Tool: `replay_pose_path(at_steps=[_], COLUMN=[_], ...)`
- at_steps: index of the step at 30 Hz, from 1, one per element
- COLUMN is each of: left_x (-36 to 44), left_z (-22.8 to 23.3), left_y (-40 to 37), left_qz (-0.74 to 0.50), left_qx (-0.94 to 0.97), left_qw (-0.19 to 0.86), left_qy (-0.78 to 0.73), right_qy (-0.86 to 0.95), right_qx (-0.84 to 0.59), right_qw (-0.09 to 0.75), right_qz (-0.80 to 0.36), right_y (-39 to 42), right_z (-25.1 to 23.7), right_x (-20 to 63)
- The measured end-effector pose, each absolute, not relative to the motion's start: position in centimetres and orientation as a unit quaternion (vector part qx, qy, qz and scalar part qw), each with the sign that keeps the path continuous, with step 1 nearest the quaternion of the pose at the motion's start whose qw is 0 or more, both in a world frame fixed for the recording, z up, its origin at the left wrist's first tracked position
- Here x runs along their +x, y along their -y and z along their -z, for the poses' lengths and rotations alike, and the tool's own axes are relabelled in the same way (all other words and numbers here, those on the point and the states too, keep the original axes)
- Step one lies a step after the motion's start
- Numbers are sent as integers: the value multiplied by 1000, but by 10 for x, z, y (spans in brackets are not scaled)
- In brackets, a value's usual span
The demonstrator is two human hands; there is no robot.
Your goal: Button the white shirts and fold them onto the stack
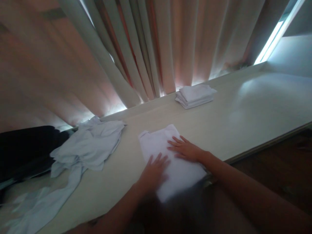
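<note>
A white garment (180, 175), folded into a rough rectangle, lies on the pale tabletop in front of me. Its near end reaches the table's front edge. My left hand (154, 170) rests on its left side with the fingers spread, slightly blurred by motion. Flat on the upper right part lies my right hand (186, 149), its fingers apart. Neither hand grips the cloth. What kind of garment it is I cannot tell for sure; a collar-like fold shows at its far end.
A neat stack of folded white cloth (195, 96) sits at the back by the curtain (180, 42). To the left, a crumpled white garment (91, 141) spreads over the table (226, 130), one sleeve trailing forward. Dark fabric (29, 149) lies at the far left.
</note>
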State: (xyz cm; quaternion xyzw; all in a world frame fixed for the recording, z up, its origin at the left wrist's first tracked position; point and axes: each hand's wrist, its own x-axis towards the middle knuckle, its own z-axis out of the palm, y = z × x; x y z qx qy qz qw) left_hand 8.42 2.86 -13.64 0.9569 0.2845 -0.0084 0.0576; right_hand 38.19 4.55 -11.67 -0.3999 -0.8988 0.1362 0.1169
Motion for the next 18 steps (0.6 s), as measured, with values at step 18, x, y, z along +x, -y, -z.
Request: replay_pose_path(at_steps=[18], left_x=[-3], left_z=[137], left_y=[-53], left_qz=[42], left_qx=[940], left_qw=[162], left_qy=[-298], right_qy=[913], right_qx=[-349], right_qw=[82], right_qz=[-196], right_y=[-42], right_z=[124], right_x=[421])
